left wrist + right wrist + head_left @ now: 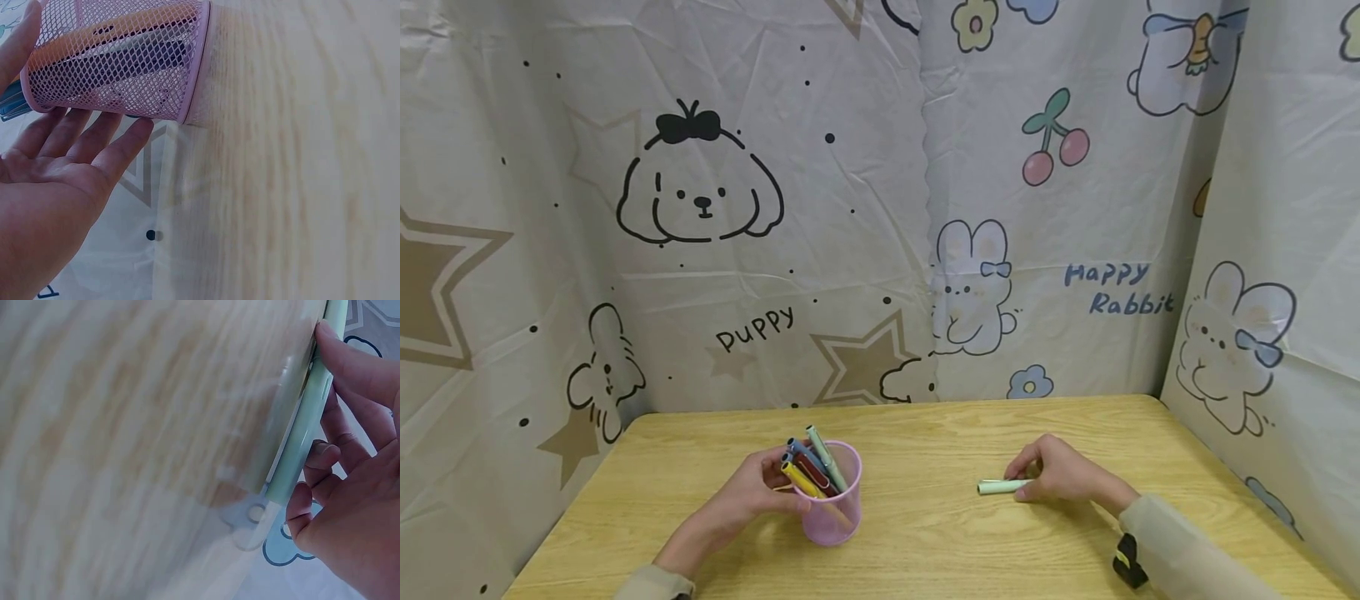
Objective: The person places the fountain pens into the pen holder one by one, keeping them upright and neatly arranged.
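A pink mesh pen cup (832, 521) stands upright on the table, with several pens leaning in it: a yellow one (801, 479), a dark red one, a blue one and a pale green one (826, 457). My left hand (748, 492) holds the cup from its left side. In the left wrist view the thumb and fingers (119, 147) lie on opposite sides of the mesh. To the right, a pale green pen (1000, 487) lies along the tabletop. My right hand (1060, 473) pinches it between thumb and fingers; the pen's right part is hidden by the hand in the head view.
The light wooden table (917, 500) ends at the back against a white printed curtain (865, 208). More curtain hangs along the left and right sides. A black band with a yellow mark (1127, 562) sits at the right sleeve.
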Motion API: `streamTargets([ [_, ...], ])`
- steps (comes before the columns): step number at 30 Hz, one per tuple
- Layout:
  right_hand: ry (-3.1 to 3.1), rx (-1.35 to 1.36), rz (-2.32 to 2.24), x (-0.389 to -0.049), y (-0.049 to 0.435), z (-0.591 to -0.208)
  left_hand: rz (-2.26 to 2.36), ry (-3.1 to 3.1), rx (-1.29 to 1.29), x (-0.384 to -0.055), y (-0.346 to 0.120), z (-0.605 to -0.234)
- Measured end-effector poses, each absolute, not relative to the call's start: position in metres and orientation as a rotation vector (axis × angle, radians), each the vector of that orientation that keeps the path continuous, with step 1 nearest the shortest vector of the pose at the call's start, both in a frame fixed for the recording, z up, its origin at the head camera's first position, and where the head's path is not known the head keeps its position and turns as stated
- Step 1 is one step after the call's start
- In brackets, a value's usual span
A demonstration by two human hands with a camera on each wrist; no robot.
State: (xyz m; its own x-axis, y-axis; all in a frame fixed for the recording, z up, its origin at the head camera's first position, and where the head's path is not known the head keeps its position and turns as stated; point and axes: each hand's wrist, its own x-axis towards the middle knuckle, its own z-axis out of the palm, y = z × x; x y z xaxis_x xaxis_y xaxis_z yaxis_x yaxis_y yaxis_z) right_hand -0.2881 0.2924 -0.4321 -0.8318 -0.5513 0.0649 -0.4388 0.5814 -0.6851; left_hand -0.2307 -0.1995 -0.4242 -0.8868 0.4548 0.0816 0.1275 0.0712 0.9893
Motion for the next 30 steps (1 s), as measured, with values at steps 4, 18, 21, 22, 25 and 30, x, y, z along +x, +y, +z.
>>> streamTargets([
  [4, 2.660, -0.833, -1.084, -0.287, 0.292, -0.433, 1.895, 2.101, 0.581, -0.231, -0.199, -0.424],
  [18, 2.704, -0.846, -1.080, -0.281, 0.291, -0.433, 1.894, 2.115, 0.578, -0.229, -0.199, -0.425],
  [21, 2.707, -0.810, -1.090, -0.280, 0.290, -0.432, 1.897, 2.115, 0.579, -0.229, -0.199, -0.425],
  [22, 2.708, -0.793, -1.095, -0.279, 0.289, -0.431, 1.898, 2.113, 0.579, -0.229, -0.199, -0.424],
  [25, 2.710, -0.751, -1.110, -0.277, 0.288, -0.430, 1.899, 2.111, 0.582, -0.229, -0.199, -0.424],
  [30, 2.713, -0.731, -1.117, -0.276, 0.287, -0.428, 1.894, 2.120, 0.584, -0.229, -0.199, -0.424],
])
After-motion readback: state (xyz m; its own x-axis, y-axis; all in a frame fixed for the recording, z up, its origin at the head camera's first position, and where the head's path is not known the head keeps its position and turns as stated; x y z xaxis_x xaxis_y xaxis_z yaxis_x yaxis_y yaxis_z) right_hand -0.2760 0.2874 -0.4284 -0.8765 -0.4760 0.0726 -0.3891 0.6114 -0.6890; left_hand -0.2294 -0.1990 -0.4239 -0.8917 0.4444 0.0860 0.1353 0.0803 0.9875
